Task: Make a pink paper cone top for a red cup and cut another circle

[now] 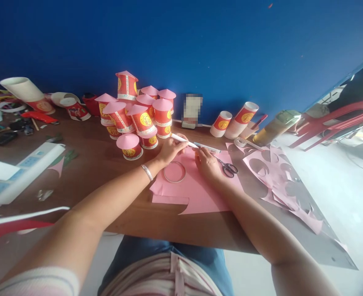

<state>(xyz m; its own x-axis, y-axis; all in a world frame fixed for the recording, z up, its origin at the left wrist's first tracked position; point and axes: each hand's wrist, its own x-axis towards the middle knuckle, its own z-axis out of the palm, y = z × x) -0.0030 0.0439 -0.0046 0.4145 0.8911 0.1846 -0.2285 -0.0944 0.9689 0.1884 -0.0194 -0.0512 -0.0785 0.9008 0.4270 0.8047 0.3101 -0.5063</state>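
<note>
My left hand [171,150] is closed round a white pen [178,137], held slantwise above the pink paper [204,197]. At the pen's right end, the fingertips of my right hand [208,163] are pinched together on it. A thin round bangle-like ring [174,182] lies on the paper below my left hand. Just right of my right hand rest dark-handled scissors [230,170], their blades partly hidden by the hand. Behind my right fingers lies a flat white and blue strip-like object [212,149].
Red paper cups with pink cone tops [140,117] stand stacked at back left. Cut pink scraps [280,181] cover the right side. Red-and-white cups [221,123], a tape roll [240,142] and a bottle [275,125] stand behind. A white power strip [24,172] lies left.
</note>
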